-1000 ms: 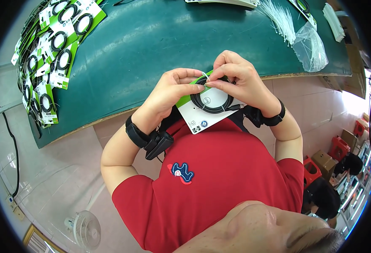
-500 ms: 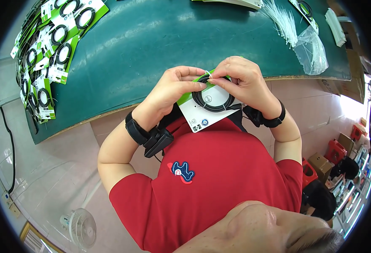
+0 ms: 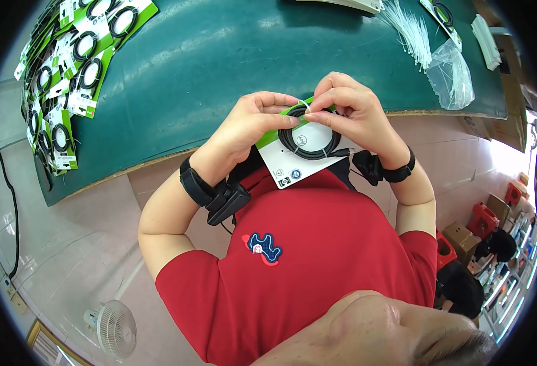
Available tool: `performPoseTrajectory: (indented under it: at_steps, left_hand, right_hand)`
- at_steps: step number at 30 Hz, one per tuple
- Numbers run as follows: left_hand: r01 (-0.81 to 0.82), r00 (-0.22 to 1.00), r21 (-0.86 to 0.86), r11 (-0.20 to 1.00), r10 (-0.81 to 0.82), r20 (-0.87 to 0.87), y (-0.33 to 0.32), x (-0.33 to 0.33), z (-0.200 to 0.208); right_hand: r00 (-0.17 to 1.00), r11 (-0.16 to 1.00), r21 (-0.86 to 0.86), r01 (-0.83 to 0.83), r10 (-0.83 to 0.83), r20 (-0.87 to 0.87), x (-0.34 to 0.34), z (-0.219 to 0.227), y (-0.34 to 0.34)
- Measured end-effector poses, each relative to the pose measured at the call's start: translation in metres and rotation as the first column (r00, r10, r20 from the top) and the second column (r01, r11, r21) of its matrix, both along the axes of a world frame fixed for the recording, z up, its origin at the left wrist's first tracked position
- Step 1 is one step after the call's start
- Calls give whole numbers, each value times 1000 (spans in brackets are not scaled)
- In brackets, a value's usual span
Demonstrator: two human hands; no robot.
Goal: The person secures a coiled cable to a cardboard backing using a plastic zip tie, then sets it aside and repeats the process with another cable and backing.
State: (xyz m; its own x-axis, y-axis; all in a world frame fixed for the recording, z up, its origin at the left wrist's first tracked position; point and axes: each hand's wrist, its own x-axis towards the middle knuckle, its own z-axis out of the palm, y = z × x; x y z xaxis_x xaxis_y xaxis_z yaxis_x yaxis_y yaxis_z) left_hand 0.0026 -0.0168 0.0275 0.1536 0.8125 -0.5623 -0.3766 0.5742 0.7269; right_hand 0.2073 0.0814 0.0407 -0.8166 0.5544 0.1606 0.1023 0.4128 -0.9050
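A coiled black cable (image 3: 287, 144) lies against a white and green backing card (image 3: 294, 169), held in front of my chest at the table's near edge. My left hand (image 3: 249, 123) is closed on the upper left of the card and coil, thumb on the cable. A white cable tie (image 3: 306, 105) loops over the top of the coil. My right hand (image 3: 349, 108) pinches at that tie with thumb and forefinger. The cable's plug end sticks out at the right of the card, below my right hand.
Many carded cables (image 3: 85, 76) are heaped on the green table (image 3: 207, 55) at the left. At the far right lie loose white cable ties (image 3: 406, 30), a clear plastic bag (image 3: 451, 76) and another carded cable (image 3: 442, 15). A stack of cards (image 3: 354, 5) sits at the back.
My right hand has risen slightly, its fingers still pinched near the tie. The left hand keeps its hold on the card and coil almost unmoved.
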Motion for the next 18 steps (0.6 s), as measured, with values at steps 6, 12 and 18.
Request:
performPoseTrajectory:
  at_steps: [6,12,18]
  left_hand:
    - [-17,1000,14,1000,17,-13,-1,1,-1]
    - [-17,1000,2,1000,17,-5,-1,-1,-3]
    - [-24,999,4,1000,24,-23,-1,0,-3]
  right_hand:
    - [1000,1000,5,16,-17,25,-2,-2,0]
    - [999,999,27,21,-22,35,-4,-4,0]
    - [1000,998,51,27,-27,12,-5,-4,0]
